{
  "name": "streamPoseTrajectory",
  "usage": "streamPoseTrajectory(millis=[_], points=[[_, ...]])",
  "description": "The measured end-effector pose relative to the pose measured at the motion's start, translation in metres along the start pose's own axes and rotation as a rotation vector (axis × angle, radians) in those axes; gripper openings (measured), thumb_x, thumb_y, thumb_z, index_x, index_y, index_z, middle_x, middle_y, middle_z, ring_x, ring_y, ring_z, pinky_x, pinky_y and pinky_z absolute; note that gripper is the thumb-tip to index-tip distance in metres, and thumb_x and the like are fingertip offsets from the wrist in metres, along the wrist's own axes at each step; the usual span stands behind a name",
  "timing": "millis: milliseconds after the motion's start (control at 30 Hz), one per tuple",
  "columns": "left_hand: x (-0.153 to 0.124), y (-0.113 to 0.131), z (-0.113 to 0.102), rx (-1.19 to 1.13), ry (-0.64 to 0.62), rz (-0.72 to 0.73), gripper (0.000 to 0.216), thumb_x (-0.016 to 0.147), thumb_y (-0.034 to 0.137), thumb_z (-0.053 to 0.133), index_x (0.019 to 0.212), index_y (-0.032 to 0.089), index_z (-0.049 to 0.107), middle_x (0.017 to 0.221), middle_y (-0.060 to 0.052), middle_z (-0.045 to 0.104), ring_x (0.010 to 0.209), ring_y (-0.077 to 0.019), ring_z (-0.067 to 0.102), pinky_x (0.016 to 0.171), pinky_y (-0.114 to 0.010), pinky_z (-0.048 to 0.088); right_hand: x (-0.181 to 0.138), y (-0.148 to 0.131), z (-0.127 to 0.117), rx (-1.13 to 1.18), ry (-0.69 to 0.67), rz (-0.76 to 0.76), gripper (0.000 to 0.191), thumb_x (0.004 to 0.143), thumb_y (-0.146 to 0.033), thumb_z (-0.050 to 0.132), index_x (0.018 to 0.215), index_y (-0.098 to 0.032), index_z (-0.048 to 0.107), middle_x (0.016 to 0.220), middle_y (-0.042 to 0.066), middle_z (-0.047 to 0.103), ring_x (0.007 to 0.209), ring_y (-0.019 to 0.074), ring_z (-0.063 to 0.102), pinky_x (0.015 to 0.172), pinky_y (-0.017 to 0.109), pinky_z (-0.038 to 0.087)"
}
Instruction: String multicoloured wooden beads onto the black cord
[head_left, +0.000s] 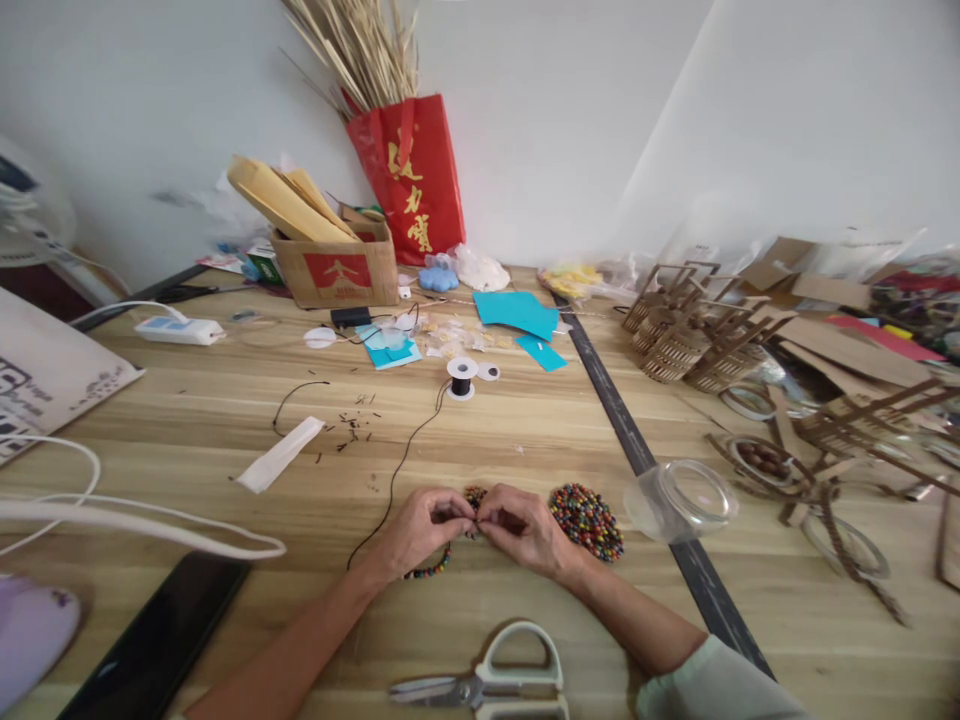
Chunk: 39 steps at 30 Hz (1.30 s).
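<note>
My left hand (421, 528) and my right hand (523, 527) meet at the middle of the wooden table (525, 440), both pinched together over a string of coloured beads (429, 570) that hangs below the left hand. A black cord (397, 470) runs from the hands up to a small spool (461, 379). A pile of mixed coloured beads (586, 519) lies just right of my right hand. What the fingertips pinch is hidden between them.
Scissors (487, 685) lie at the near edge. A clear plastic jar (679, 497) lies on its side to the right. A dark phone (154, 645) and white cable (142, 525) are at the left. A cardboard box (335, 268), red bag (412, 175), and wooden cutout frames (697, 335) stand farther back.
</note>
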<state>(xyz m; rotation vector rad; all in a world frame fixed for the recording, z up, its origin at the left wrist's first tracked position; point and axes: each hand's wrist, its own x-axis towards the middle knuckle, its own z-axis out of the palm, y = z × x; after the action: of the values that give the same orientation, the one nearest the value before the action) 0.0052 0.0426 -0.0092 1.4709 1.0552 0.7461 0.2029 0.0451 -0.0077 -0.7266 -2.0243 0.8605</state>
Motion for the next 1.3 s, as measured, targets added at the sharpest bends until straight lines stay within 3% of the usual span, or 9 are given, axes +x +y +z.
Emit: streamPoseTrajectory(millis=[767, 1300], points=[[-0.0003, 0.0018, 0.0012, 0.083, 0.029, -0.023, 0.008, 0.072, 0.021, 0.065, 0.070, 0.014, 0.068, 0.063, 0.000, 0.064, 0.061, -0.0126, 0.055, 0.059, -0.021, 0.042, 0.0002, 0.0006, 0.0008, -0.031, -0.007, -0.010, 0.020, 0.093, -0.029, 0.057, 0.082, -0.015, 0.066, 0.070, 0.005, 0.062, 0.059, 0.0123, 0.055, 0.051, 0.020, 0.042], [-0.0002, 0.0019, -0.0001, 0.059, 0.014, -0.014, 0.010, 0.072, 0.023, 0.065, 0.072, 0.014, 0.070, 0.068, -0.002, 0.067, 0.064, -0.0135, 0.057, 0.062, -0.022, 0.044, -0.0026, 0.0039, 0.0007, -0.011, -0.012, 0.012, 0.025, 0.095, -0.035, 0.057, 0.083, -0.015, 0.066, 0.072, 0.005, 0.066, 0.061, 0.0128, 0.058, 0.054, 0.021, 0.045]])
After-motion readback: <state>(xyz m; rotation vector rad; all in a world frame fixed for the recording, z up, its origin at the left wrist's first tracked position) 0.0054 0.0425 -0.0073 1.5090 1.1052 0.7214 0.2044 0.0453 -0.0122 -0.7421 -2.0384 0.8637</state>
